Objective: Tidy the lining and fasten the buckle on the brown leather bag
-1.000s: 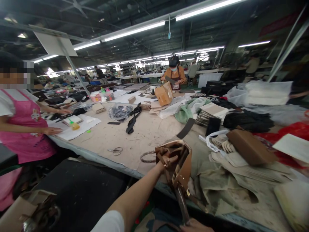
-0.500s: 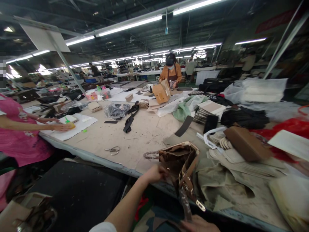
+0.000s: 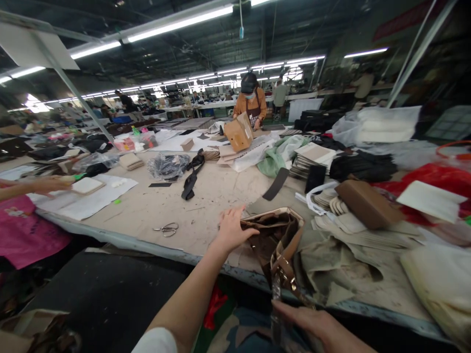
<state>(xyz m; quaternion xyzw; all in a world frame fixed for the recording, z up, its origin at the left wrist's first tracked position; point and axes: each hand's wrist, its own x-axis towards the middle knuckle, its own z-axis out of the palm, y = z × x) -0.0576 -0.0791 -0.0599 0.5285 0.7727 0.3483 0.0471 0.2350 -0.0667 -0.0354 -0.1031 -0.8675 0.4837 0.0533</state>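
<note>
A brown handbag [image 3: 267,252] with a pale rim and gold metal fittings stands at the table's front edge, its mouth open towards me. My left hand [image 3: 235,228] is at the bag's left rim, thumb apart from the stretched fingers; the far handle is mostly hidden behind it. Below the bag, a plastic-wrapped handle [image 3: 276,289] hangs over the table edge. My right hand [image 3: 312,321] has its fingers against this handle and appears to pinch it; the thumb is hidden.
Scissors [image 3: 167,229] lie left of the bag on the worktable [image 3: 147,211]. Olive fabric [image 3: 327,269], a brown block [image 3: 368,203] and stacked pieces crowd the right. A co-worker's arm [image 3: 33,188] reaches in from the left. Another person [image 3: 253,100] stands across the table behind a cardboard box [image 3: 239,132].
My left hand has moved up from the bag's front to its left rim, and its fingers have spread. My right hand has risen slightly along the handle. The view has shifted right.
</note>
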